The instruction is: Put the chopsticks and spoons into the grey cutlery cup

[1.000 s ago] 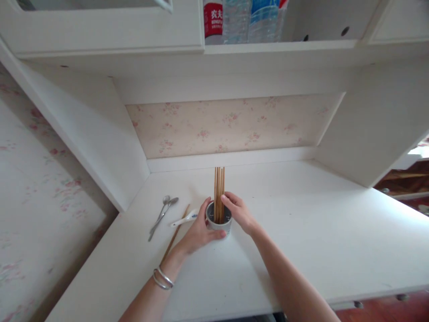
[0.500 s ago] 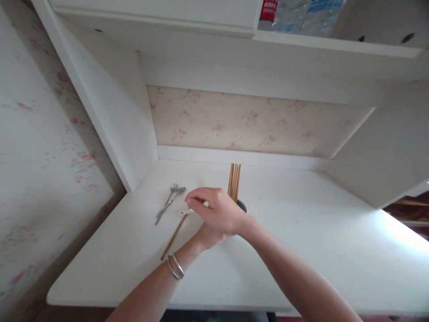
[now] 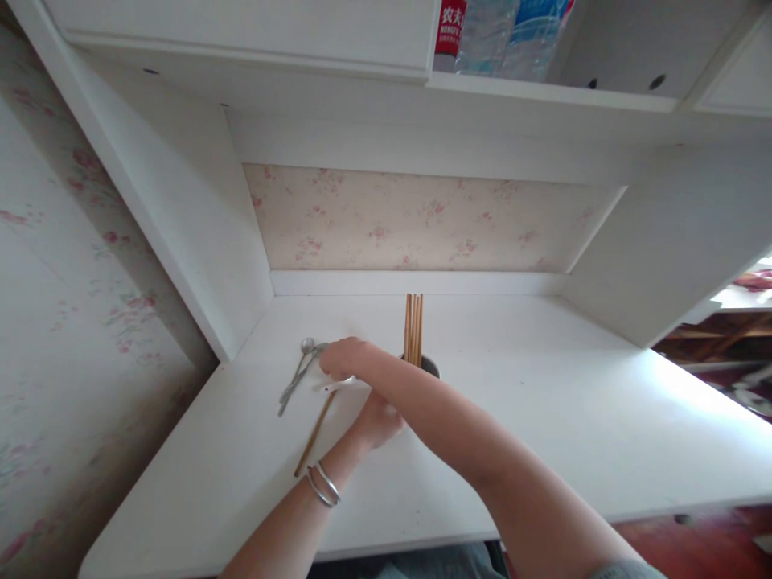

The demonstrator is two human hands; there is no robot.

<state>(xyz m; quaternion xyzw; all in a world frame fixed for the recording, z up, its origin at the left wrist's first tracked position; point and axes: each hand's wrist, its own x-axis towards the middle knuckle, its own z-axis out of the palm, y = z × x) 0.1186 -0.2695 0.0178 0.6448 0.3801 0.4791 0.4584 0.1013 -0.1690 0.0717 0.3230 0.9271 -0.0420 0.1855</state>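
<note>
My right hand (image 3: 342, 359) reaches across my left arm, its fingers curled downward beside the bowls of two metal spoons (image 3: 297, 383). Its fingertips are hidden, so what they hold does not show. Just below it is a white object with a small dark mark (image 3: 335, 386), partly covered. A single wooden chopstick (image 3: 314, 434) lies on the table, its upper end under the white object. My left hand (image 3: 381, 422) is closed at the near left side of a dark cup (image 3: 430, 367), partly behind my right forearm. Several wooden chopsticks (image 3: 414, 328) stand upright in the cup.
The white tabletop (image 3: 512, 426) runs below a white cabinet, with side panels (image 3: 162, 201) at left and right. Plastic bottles (image 3: 491, 36) stand on the shelf above. Flowered wallpaper (image 3: 398, 221) covers the back.
My right hand has moved from above my left hand, leftward and farther in, toward the spoons. My left hand stays by the cup. The view has shifted slightly right.
</note>
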